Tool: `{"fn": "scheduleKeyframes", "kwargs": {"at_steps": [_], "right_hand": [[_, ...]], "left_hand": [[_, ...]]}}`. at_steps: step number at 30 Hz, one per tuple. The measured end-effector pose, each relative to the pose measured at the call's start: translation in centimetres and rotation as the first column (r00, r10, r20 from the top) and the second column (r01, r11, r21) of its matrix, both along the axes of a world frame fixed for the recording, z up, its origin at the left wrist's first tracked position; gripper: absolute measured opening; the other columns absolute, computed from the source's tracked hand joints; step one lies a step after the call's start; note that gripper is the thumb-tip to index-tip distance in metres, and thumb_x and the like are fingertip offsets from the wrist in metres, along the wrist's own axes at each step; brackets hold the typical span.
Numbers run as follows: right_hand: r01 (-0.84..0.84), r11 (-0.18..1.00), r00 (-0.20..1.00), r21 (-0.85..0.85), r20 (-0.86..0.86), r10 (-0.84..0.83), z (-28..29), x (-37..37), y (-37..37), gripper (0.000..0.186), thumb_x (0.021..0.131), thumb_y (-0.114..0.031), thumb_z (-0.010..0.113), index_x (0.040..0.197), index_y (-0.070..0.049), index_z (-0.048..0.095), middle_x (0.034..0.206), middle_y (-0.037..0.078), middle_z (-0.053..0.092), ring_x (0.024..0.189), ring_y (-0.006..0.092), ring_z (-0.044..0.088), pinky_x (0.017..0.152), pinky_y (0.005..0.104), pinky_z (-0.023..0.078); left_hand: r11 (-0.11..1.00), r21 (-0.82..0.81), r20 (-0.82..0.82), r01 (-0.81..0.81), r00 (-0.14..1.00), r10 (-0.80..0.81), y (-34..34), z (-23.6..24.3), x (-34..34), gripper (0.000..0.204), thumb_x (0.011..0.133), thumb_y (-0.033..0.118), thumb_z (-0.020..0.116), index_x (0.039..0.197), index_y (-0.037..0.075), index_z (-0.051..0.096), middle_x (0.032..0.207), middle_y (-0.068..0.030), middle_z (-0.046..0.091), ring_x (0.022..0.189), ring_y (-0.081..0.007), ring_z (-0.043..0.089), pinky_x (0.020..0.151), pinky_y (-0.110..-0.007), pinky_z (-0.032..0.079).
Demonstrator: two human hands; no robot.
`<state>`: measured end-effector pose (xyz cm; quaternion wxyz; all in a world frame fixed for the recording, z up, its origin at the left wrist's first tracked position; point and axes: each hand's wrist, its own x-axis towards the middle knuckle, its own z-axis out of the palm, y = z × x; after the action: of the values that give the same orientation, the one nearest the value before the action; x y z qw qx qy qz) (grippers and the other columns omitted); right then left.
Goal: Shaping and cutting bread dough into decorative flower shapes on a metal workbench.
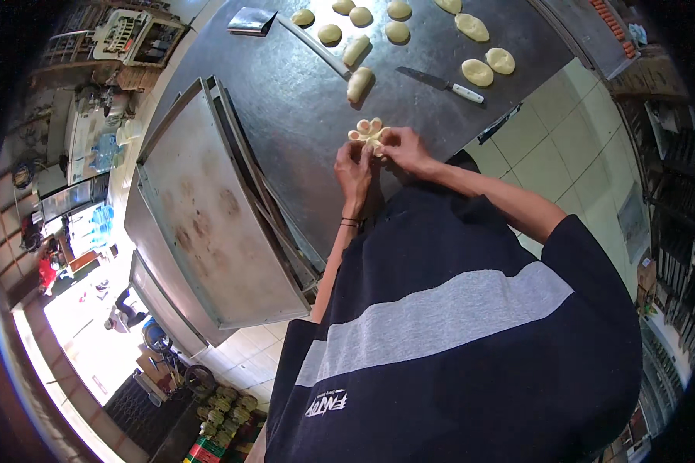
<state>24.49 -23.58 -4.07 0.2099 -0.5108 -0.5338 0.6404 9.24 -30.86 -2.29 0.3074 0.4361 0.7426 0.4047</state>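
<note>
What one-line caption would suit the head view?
Left hand and right hand hold a dough flower at the table, with a knife and dough pieces beyond.

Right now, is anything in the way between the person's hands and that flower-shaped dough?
No, nothing visible: the left hand and right hand both hold the flower-shaped dough. The knife lies apart on the metal table.
</note>
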Motion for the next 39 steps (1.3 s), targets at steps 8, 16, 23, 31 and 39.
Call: {"fn": "scheduleKeyframes", "kwargs": {"at_steps": [8,16,23,31,39], "right_hand": [[-0.076,0.960,0.977,0.271,0.211,0.017,1.0,-0.5,1.4,0.039,0.081,-0.017,0.082,0.102,0.000,0.054,0.090,0.022,0.070,0.085,0.0395,0.072,0.075,0.0472,0.055],[-0.246,0.960,0.928,0.133,0.317,0.194,2.4,-2.0,2.9,0.058,0.087,-0.031,0.079,0.116,0.005,0.044,0.101,0.033,0.070,0.098,0.0495,0.071,0.082,0.0537,0.056],[-0.469,0.881,0.811,0.056,0.423,0.405,2.7,-0.9,4.5,0.049,0.095,-0.033,0.069,0.115,0.007,0.050,0.101,0.033,0.071,0.095,0.0508,0.071,0.083,0.0561,0.055],[-0.552,0.789,0.830,0.269,0.269,0.489,4.5,0.0,6.9,0.023,0.097,-0.024,0.061,0.113,-0.006,0.061,0.089,0.026,0.073,0.087,0.0496,0.070,0.078,0.0595,0.055],[-0.658,0.668,0.753,0.347,0.276,0.597,4.5,-0.7,6.7,0.023,0.095,-0.018,0.060,0.117,-0.012,0.065,0.086,0.023,0.073,0.082,0.0471,0.070,0.073,0.0584,0.055]], "left_hand": [[0.948,0.106,0.174,-0.299,0.945,0.278,0.3,-0.3,2.5,0.019,0.091,0.009,0.077,0.104,-0.001,0.067,0.103,-0.0145,0.066,0.085,-0.0240,0.068,0.078,-0.036,0.057],[0.924,-0.014,-0.078,-0.382,0.922,0.380,0.0,2.4,3.5,0.019,0.092,0.012,0.078,0.102,0.000,0.068,0.104,-0.0119,0.063,0.083,-0.0220,0.067,0.076,-0.034,0.056],[0.948,-0.018,-0.230,-0.318,0.924,0.306,0.0,4.3,1.1,0.016,0.093,0.010,0.076,0.106,0.002,0.072,0.110,-0.0112,0.064,0.091,-0.0230,0.069,0.077,-0.033,0.057],[0.993,-0.043,-0.459,-0.106,0.885,0.075,1.2,4.5,0.3,0.012,0.093,0.006,0.071,0.105,0.003,0.071,0.108,-0.0140,0.068,0.104,-0.0343,0.063,0.089,-0.043,0.052],[0.995,-0.050,-0.419,-0.082,0.906,0.053,1.6,4.2,0.6,0.014,0.095,0.009,0.073,0.107,0.002,0.071,0.108,-0.0132,0.070,0.097,-0.0313,0.069,0.084,-0.040,0.056]]}}
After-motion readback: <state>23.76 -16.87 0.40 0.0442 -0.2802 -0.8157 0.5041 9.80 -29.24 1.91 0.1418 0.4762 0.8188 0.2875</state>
